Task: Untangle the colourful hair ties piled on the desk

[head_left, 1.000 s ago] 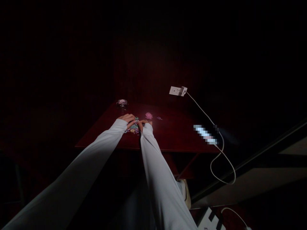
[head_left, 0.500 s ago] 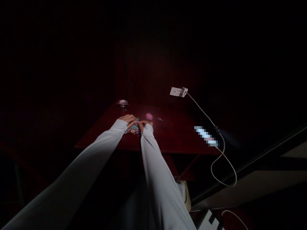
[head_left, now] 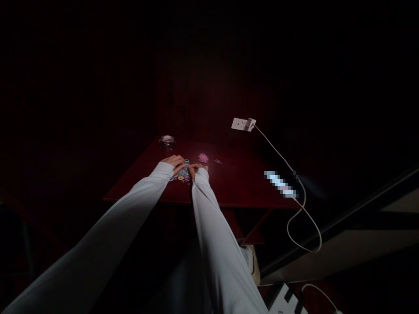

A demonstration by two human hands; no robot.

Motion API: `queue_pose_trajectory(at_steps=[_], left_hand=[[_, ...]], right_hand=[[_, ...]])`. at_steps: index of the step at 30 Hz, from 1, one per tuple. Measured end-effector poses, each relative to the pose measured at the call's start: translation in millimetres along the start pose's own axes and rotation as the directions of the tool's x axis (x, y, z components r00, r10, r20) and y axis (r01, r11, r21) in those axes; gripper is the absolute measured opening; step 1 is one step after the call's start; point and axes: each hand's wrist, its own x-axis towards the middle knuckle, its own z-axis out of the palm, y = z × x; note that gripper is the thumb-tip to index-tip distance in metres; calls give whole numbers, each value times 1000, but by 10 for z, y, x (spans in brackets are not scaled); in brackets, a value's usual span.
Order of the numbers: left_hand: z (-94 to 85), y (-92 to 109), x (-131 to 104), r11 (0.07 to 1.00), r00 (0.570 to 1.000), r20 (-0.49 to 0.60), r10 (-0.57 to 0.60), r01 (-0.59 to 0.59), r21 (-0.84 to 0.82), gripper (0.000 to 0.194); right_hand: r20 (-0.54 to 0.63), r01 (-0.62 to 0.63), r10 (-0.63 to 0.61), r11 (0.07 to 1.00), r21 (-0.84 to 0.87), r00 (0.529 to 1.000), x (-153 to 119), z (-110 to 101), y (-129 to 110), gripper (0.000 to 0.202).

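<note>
From the lower left, a pale long sleeve (head_left: 131,200) leads up to the left hand (head_left: 174,163), its fingers bent down over the upper left side of a pile of small coloured rings (head_left: 181,173). Whether those fingers pinch a ring cannot be told at this size. Behind this hand, near the table's far left corner, stands a clear jar (head_left: 167,140) with something pale pink at its top. The ring pile, green, purple and yellowish, lies on the dark red table (head_left: 242,185) between the hands, partly covered by both. At its right edge the right hand (head_left: 198,168) has thumb and fingertips drawn close together; what, if anything, they grip is too small to tell. Just beyond that hand sits a pink heap of thin bits (head_left: 203,158), and right of it a few purplish loops (head_left: 218,161) lie apart. Further right, a white socket plate (head_left: 239,124) on the wall holds a charger (head_left: 251,124), whose white cable (head_left: 274,147) hangs past a blurred, lit device (head_left: 280,184) at the table's right side, well clear of the hands.
</note>
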Motion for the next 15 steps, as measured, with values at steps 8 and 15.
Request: queue_pose_trajectory(at_steps=[8, 15], left_hand=[[-100, 41, -5, 999, 999, 8, 34, -34, -14, 32], [84, -57, 19, 999, 999, -15, -37, 37, -9, 28]], right_hand=[[-8, -6, 6, 1000, 15, 1000, -4, 5, 1, 16], [-1, -1, 1, 1000, 14, 1000, -8, 0, -6, 19]])
